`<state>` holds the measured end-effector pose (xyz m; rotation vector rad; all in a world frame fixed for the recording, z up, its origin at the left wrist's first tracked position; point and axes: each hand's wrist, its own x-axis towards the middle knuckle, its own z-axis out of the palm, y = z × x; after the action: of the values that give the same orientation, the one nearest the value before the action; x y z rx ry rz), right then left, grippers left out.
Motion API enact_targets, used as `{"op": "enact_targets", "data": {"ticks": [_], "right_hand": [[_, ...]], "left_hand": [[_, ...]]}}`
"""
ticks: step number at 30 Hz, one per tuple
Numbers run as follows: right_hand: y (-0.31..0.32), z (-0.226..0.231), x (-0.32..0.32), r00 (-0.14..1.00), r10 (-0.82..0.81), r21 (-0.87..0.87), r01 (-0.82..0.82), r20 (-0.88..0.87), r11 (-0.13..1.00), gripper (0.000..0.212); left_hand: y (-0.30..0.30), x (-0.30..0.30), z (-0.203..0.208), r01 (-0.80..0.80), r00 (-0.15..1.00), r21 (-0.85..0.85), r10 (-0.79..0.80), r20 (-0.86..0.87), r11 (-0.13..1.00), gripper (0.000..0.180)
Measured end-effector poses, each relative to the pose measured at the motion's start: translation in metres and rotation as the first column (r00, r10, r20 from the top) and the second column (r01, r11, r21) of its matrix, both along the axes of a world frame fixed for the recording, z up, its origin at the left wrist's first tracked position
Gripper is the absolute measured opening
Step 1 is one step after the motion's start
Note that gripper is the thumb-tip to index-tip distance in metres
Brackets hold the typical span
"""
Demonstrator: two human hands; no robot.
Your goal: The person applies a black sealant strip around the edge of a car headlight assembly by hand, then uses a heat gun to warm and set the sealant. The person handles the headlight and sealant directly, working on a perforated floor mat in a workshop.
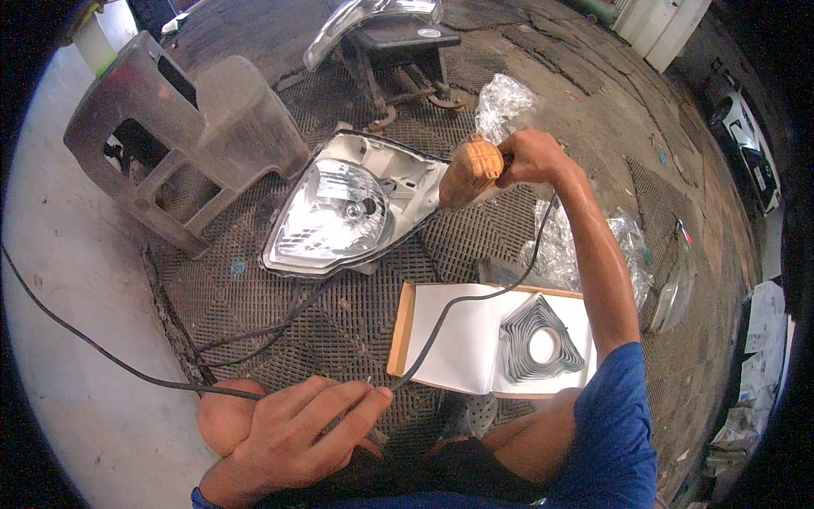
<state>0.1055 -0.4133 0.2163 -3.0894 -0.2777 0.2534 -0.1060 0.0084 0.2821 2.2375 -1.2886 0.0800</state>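
My right hand [534,159] is wrapped round a dirty orange corded heat gun [472,172], its vented round end facing up. The gun sits against the right end of an opened headlight housing [331,208], whose silvery reflector bowl faces up on the mat. A black power cord [449,310] runs from below my right hand down to my left hand [309,428]. Near my lap, the left hand's fingers are closed on that cord, which comes out again toward the left wall. Under the cord lies an open cardboard box [449,339] holding a coiled strip of dark grey sealant [517,343].
A grey plastic stool [246,110] lies tipped at the left, beside a pale wall [68,356]. At the back, a clear lens cover [365,17] rests on a black stool [407,41]. Crumpled clear plastic [504,102] and another lens [676,293] lie at the right.
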Motion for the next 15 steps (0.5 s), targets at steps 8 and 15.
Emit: {"op": "enact_targets", "data": {"ticks": [8, 15], "right_hand": [[-0.002, -0.009, 0.004, 0.997, 0.031, -0.051, -0.028, 0.064, 0.998, 0.038], [0.002, -0.013, 0.003, 0.995, 0.086, -0.105, -0.080, 0.056, 0.991, 0.042]], "left_hand": [[0.000, 0.001, 0.001, 0.003, 1.000, -0.005, -0.003, -0.015, 1.000, 0.049], [-0.001, -0.001, 0.000, 0.004, 1.000, -0.018, -0.005, -0.016, 1.000, 0.050]]}}
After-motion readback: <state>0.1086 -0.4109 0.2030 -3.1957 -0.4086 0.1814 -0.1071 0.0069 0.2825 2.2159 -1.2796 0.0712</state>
